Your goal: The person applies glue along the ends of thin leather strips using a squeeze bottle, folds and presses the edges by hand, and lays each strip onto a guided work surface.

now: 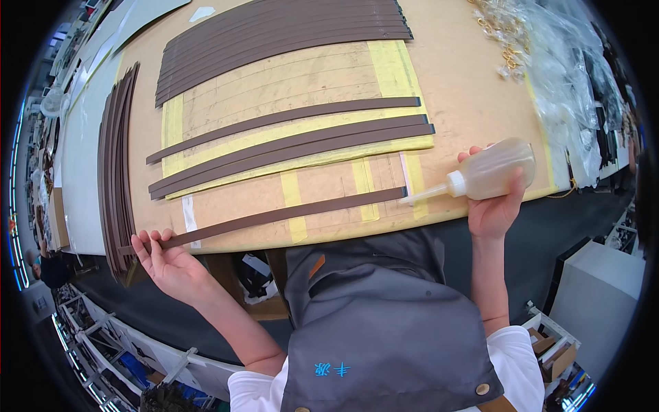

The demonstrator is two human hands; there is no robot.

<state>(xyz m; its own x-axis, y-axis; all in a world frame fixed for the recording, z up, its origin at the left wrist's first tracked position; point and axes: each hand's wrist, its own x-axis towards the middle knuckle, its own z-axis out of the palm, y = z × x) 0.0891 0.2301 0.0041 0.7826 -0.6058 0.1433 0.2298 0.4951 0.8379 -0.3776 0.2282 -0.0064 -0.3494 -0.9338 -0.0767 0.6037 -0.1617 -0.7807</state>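
Note:
Between the fingers of my left hand (pixel 172 265) is the left end of a long brown strip (pixel 288 212), which runs along the table's near edge. My right hand (pixel 494 206) grips a translucent squeeze bottle (pixel 497 167) of pale amber liquid, tilted so its narrow nozzle (pixel 427 193) points left. The nozzle tip is at the strip's dark right end; whether they touch I cannot tell. Farther in lie a single brown strip (pixel 288 123) and two more strips (pixel 293 154) side by side, crossing a yellow-taped board (pixel 278 82).
Many overlapping brown strips (pixel 288 41) cover the far part of the board. A bundle of strips (pixel 116 170) overhangs the near edge at left. Clear plastic bags (pixel 561 77) and gold-coloured metal rings (pixel 509 56) lie at right. A pale cabinet (pixel 597 304) stands below right.

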